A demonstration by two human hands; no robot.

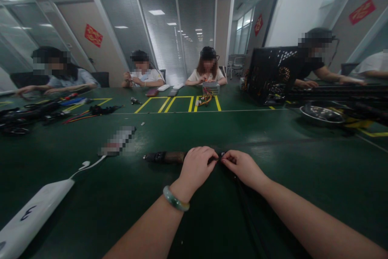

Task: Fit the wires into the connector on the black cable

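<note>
An electric screwdriver [174, 157], dark with a brownish middle, lies level on the green table with its metal tip pointing left. My left hand [197, 164], with a jade bangle at the wrist, is wrapped over its rear part, thumb and forefinger pinched at the back end. Right beside it, my right hand [242, 166] pinches the black cord [236, 179] where it meets the tool. The cord trails down toward me under my right forearm. My fingers hide the exact joint between cord and screwdriver.
At left lie a white power bank [36, 210] and a phone [119, 140] joined by a white cable. Cable bundles [36, 113] sit farther left. A black computer case [266, 75] and a metal bowl [321, 113] stand right. Several people work across the table.
</note>
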